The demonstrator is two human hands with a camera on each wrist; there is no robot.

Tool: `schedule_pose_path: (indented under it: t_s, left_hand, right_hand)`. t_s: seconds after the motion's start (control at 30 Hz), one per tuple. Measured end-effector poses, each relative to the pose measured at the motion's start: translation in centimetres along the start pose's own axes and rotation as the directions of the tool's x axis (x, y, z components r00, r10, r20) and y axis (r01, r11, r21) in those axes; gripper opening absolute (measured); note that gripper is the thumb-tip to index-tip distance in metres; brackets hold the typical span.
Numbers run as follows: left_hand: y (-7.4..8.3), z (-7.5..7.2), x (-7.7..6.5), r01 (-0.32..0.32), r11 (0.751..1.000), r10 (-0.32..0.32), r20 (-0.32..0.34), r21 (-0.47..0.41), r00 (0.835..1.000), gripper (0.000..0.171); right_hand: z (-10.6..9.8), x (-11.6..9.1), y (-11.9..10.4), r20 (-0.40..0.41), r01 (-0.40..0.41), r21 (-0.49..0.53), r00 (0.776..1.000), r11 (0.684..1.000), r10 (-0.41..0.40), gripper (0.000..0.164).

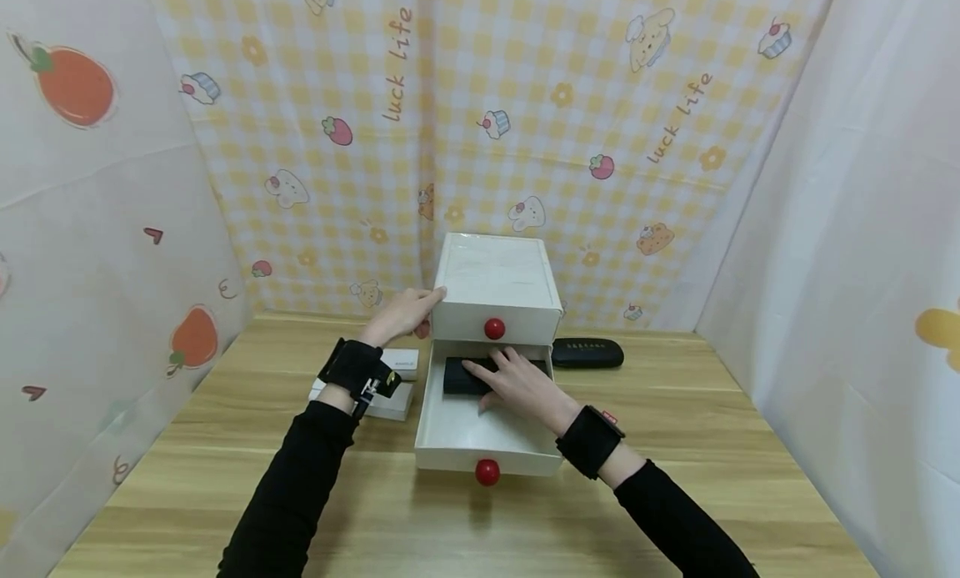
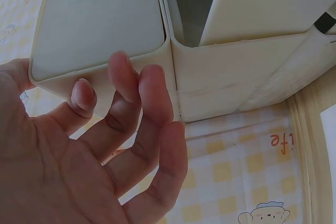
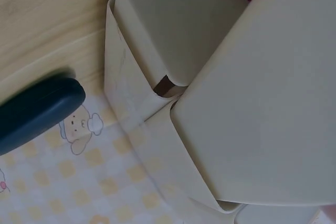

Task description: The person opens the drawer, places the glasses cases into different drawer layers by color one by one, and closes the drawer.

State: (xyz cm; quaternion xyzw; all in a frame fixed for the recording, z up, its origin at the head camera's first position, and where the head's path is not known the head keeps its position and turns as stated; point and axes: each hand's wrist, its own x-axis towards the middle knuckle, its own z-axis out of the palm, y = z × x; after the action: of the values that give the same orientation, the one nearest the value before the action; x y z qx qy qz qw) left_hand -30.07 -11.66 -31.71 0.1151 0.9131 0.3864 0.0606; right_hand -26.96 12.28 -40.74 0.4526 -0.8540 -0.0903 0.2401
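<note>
Black case in drawer looks light, stiff, best pinched across long sides; right hand spread over it, grip unclear, left hand loosely bent, touching cabinet.

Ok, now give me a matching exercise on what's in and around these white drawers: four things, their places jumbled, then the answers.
Things
1. Black rectangular box
2. Black rounded case
3. Flat white boxes
4. Lower round red knob

Places
A. On the wooden table, right of the white two-drawer unit
B. On the front of the open white drawer
C. Inside the open drawer, under the right hand
D. On the table, left of the unit

Pairs: 1-C; 2-A; 3-D; 4-B
</note>
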Motion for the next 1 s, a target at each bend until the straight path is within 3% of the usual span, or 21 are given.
schedule_pose_path:
  t_s: [0.3, 0.67, 1.0]
  left_hand:
    - [-0.1, 0.0, 0.1, 0.001, 1.0, -0.001, -0.002, 0.023, 1.0, 0.058]
    - [0.1, 0.0, 0.0, -0.002, 1.0, 0.002, -0.006, 0.022, 1.0, 0.057]
    - [0.0, 0.0, -0.1, -0.01, 0.999, 0.01, -0.011, 0.033, 1.0, 0.057]
  right_hand:
    - [-0.2, 0.3, 0.4, -0.088, 0.049, -0.029, 0.995, 0.998, -0.051, 0.056]
    - [-1.4, -1.2, 1.2, -0.186, 0.051, 0.053, 0.982, 0.997, -0.041, 0.033]
    - [-1.8, -3.5, 3.7, -0.403, 0.069, 0.167, 0.915, 0.984, 0.004, 0.02]
